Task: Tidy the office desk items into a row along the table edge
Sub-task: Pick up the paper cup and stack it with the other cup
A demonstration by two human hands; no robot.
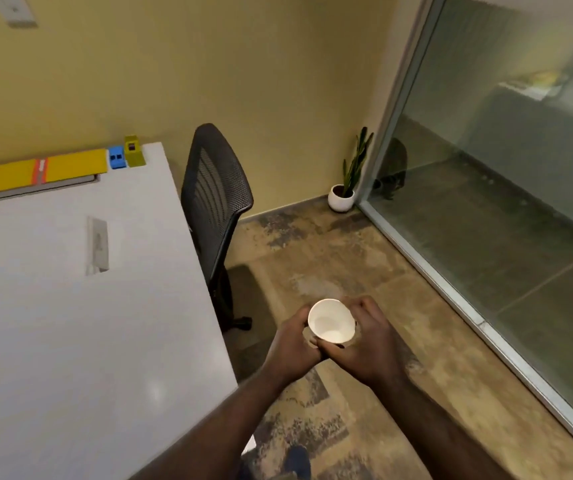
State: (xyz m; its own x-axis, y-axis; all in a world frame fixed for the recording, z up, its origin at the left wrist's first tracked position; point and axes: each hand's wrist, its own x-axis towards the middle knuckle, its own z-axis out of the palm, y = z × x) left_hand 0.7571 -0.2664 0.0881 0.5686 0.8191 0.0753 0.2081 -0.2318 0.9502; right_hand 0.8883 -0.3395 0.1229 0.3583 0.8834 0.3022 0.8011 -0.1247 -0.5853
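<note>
- Well away to the left of the fingers, a yellow folder [35, 173] with a red band lies along the far edge of the white table [70, 323], next to the wall.
- Just right of the folder, a blue block [117, 157] and an olive-yellow block [134, 151] stand side by side at the table's far corner, touching or nearly so.
- Nearer, a grey flat plate [98, 245] sits in the tabletop, still far left of the hands.
- Beyond the table's right edge a black mesh chair [214, 202] stands on the floor, up and left of the fingers.
- The left hand [292, 344] is curled around the lower left side of a white paper cup [330, 321]; its fingers close on the cup's wall and base.
- The cup is held over the floor, off the table's right edge, between the two hands, with its open mouth tilted toward the camera and nothing visible inside.
- The right hand [369, 341] wraps the cup's right side, fingers bent over the rim area and the thumb under the cup, meeting the left hand.
- Far beyond the fingers, a potted plant [345, 188] stands in the corner beside a glass partition [503, 168].
</note>
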